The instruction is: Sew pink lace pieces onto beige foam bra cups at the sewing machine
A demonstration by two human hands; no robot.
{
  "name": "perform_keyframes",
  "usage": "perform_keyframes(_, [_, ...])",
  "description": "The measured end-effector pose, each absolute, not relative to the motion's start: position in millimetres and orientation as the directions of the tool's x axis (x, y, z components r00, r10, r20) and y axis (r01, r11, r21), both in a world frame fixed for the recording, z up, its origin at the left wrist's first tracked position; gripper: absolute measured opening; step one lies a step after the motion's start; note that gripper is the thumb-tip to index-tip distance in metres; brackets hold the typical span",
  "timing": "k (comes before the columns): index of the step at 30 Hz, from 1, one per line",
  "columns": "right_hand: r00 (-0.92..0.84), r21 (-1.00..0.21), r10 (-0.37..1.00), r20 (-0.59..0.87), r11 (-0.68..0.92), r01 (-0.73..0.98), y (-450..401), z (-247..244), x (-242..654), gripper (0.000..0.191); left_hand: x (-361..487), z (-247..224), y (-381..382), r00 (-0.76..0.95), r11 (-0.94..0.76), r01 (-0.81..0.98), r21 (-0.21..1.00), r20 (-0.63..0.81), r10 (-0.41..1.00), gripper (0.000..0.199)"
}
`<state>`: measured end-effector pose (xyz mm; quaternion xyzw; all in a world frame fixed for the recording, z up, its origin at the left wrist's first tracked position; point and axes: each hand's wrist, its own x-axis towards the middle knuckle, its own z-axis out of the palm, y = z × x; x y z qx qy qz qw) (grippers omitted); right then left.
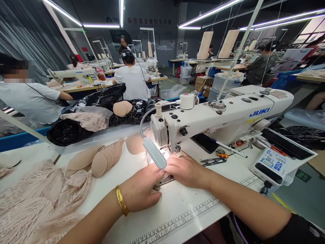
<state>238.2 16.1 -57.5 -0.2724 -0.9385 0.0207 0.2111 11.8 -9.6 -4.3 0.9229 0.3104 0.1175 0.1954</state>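
A white sewing machine (228, 108) stands on the white table, its head above both hands. My left hand (142, 188), with a gold bracelet at the wrist, lies beside the needle area, its fingertips partly behind a grey lamp (154, 154). My right hand (188, 169) is closed, fingers bent together at the needle area and meeting the left fingertips. What either hand holds is hidden by the fingers and the lamp. A beige pad (135, 144) lies just behind the left hand.
Beige lace fabric (38, 200) and stacked beige pads (106, 159) lie at the left. Black scissors (213, 161), a phone (205, 143) and a white control box (269, 166) are at the right. Several people sit at machines beyond.
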Motion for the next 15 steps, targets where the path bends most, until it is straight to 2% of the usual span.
perform_keyframes(2, [-0.757, -0.1, 0.552, 0.349, 0.825, 0.556, 23, -64, 242, 0.026, 8, -4, -12, 0.773, -0.738, 0.59, 0.328, 0.033, 0.633, 0.035])
perform_keyframes(5, [-0.723, -0.115, 0.603, 0.337, 0.789, 0.604, 30, -69, 248, 0.023, 8, -5, -13, 0.707, -0.693, 0.699, 0.174, -0.023, 0.707, 0.033])
perform_keyframes(9, [-0.717, -0.154, 0.614, 0.33, 0.784, 0.601, 28, -65, 249, 0.028, 12, -13, -11, 0.702, -0.698, 0.694, 0.178, 0.05, 0.711, 0.03])
perform_keyframes(15, [-0.731, -0.178, 0.619, 0.289, 0.785, 0.594, 25, -61, 247, 0.036, 8, -30, -3, 0.71, -0.758, 0.627, 0.18, 0.267, 0.651, 0.03])
